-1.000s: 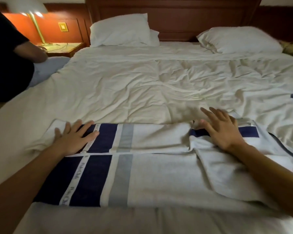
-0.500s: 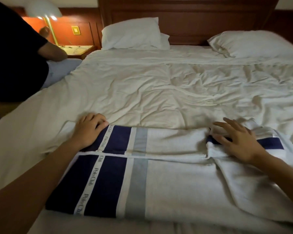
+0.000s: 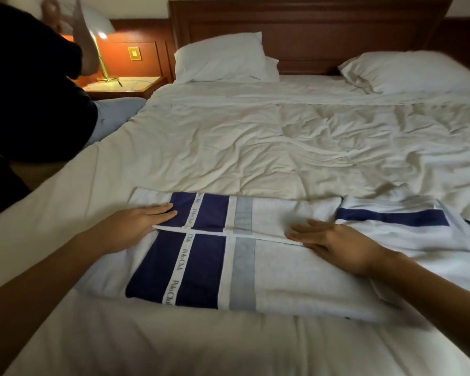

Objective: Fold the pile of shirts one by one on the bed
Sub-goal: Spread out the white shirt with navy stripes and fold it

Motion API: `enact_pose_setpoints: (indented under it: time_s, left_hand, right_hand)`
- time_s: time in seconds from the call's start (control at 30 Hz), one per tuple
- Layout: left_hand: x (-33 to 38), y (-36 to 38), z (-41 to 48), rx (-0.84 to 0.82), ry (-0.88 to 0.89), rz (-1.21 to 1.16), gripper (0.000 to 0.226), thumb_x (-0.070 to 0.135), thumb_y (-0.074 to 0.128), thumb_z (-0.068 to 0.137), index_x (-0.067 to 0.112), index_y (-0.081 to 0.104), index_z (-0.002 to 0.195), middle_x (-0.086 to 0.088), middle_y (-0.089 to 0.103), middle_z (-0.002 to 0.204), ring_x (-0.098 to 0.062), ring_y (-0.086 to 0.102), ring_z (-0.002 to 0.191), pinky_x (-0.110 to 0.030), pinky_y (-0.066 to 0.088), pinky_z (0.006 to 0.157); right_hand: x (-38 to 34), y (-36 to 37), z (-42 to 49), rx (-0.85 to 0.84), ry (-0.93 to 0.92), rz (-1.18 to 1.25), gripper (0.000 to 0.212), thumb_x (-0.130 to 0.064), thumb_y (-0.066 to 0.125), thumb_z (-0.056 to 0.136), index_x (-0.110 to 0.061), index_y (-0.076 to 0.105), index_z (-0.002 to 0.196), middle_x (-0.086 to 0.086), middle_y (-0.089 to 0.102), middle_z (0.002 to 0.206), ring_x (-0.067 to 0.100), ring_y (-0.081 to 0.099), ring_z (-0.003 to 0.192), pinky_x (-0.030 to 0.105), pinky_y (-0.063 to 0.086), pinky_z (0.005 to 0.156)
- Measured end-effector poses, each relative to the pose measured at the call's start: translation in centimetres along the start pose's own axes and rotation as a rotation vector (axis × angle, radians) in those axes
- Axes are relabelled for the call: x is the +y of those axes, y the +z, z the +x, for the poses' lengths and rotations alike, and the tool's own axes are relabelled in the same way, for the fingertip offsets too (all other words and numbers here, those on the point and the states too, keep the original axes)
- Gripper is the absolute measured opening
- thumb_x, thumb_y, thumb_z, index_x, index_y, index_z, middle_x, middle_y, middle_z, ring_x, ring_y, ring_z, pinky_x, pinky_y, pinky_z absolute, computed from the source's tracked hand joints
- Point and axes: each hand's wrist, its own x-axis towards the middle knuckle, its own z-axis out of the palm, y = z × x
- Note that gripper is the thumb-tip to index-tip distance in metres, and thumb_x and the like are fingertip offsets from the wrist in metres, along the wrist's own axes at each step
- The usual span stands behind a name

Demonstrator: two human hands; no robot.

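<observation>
A white shirt point(image 3: 288, 270) with navy and grey stripes lies flat on the near part of the bed point(image 3: 228, 147), its far strip folded over toward me. My left hand point(image 3: 136, 223) lies flat with straight fingers on the folded strip's left end, on the navy band. My right hand point(image 3: 334, 245) rests flat, fingers pointing left, on the fold's edge near the middle. The shirt's right part point(image 3: 396, 221), with a navy band, lies rumpled beyond my right hand.
Two white pillows point(image 3: 223, 61) point(image 3: 413, 74) lean at the dark wooden headboard. A person in a black top point(image 3: 30, 90) sits at the bed's left edge. Behind them a lit lamp point(image 3: 101, 36) stands on a nightstand point(image 3: 125, 85). The rumpled duvet fills the middle.
Both hands slid toward me and inward across the folded strip, from its far edge to its near edge. The person at left raised an arm.
</observation>
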Motion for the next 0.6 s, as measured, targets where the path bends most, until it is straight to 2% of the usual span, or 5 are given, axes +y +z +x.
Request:
enact_pose_setpoints:
  time_s: [0.17,0.33,0.47,0.53,0.6]
  left_hand:
    - [-0.7,-0.4,1.3,0.002,-0.17,0.039,0.073,-0.016,0.038,0.091,0.017,0.028,0.156,0.003,0.012,0.165,-0.018,0.016,0.153,-0.023,0.022,0.12]
    - [-0.4,-0.3,1.5,-0.114,-0.223,0.012,0.071,-0.011,0.038,0.094,0.02,0.023,0.157,0.007,0.012,0.165,-0.02,0.016,0.153,-0.03,0.032,0.117]
    - [-0.6,-3.1,1.5,-0.472,-0.352,-0.561,0.053,0.055,0.047,0.097,0.032,0.043,0.144,0.02,0.028,0.151,-0.004,0.024,0.144,-0.03,0.013,0.12]
    - [-0.1,-4.1,2.5,-0.435,-0.452,-0.69,0.067,0.084,0.043,0.08,0.048,0.04,0.136,0.028,0.032,0.138,0.005,0.029,0.132,-0.029,0.013,0.116]
    - [1.3,-3.2,4.4,-0.327,-0.522,-0.584,0.086,0.09,0.029,0.08,0.047,0.017,0.154,0.024,0.012,0.159,-0.005,0.01,0.149,-0.04,-0.002,0.121]
  right_hand:
    - [-1.2,-0.4,-0.3,0.087,0.032,-0.009,0.036,-0.032,0.049,0.103,-0.037,0.056,0.138,-0.017,0.044,0.149,0.004,0.04,0.139,0.009,0.025,0.107]
    - [-2.6,-1.6,-0.4,0.118,-0.001,0.103,0.009,-0.026,0.062,0.096,-0.029,0.07,0.099,-0.013,0.067,0.106,0.008,0.063,0.099,0.032,0.05,0.087]
    - [-3.8,-2.6,1.0,0.224,0.126,0.31,0.009,-0.036,0.056,0.092,-0.033,0.064,0.09,-0.012,0.067,0.085,0.007,0.063,0.078,0.034,0.051,0.072]
    - [-5.2,-2.0,3.0,0.285,0.167,0.344,0.019,-0.036,0.052,0.098,-0.036,0.066,0.11,-0.01,0.069,0.109,0.008,0.062,0.1,0.035,0.048,0.088]
    - [-7.0,-0.2,5.8,0.125,0.206,0.141,0.045,-0.04,0.039,0.104,-0.03,0.042,0.148,0.0,0.041,0.153,0.02,0.036,0.14,0.04,0.033,0.113]
